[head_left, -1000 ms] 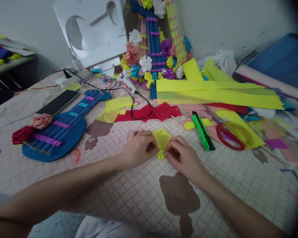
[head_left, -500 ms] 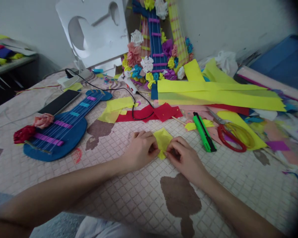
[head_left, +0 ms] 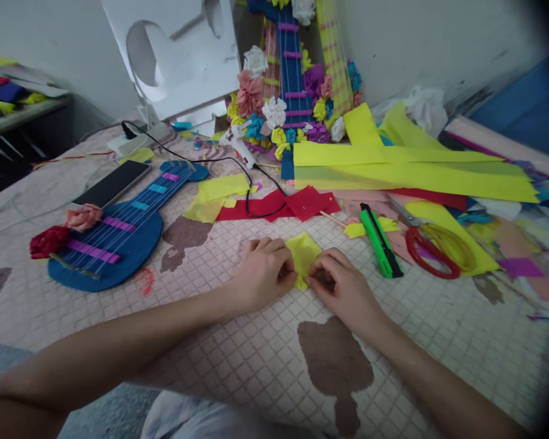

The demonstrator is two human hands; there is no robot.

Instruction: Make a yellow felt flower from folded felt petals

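Observation:
Between my two hands is a small piece of yellow crepe paper (head_left: 303, 253), gathered at its near edge. My left hand (head_left: 269, 273) pinches its left side, fingers curled and closed. On the other side my right hand (head_left: 341, 286) is closed too, thumb and forefinger pinching the paper's lower right edge. Both hands rest low over the patterned tablecloth (head_left: 238, 360). Just right of them lies a green box cutter (head_left: 380, 241), and past it scissors (head_left: 432, 251) with red and yellow handles.
A blue toy guitar (head_left: 137, 238) with paper roses lies at left beside a black phone (head_left: 112, 183). Behind are red paper pieces (head_left: 308, 204), a glue gun (head_left: 238, 146) with its cord, and long yellow paper strips (head_left: 407, 167). A flower-decked guitar (head_left: 293, 73) leans on the wall.
Both hands keep their pinch on the yellow paper, with barely any finger movement. The whole view has shifted slightly.

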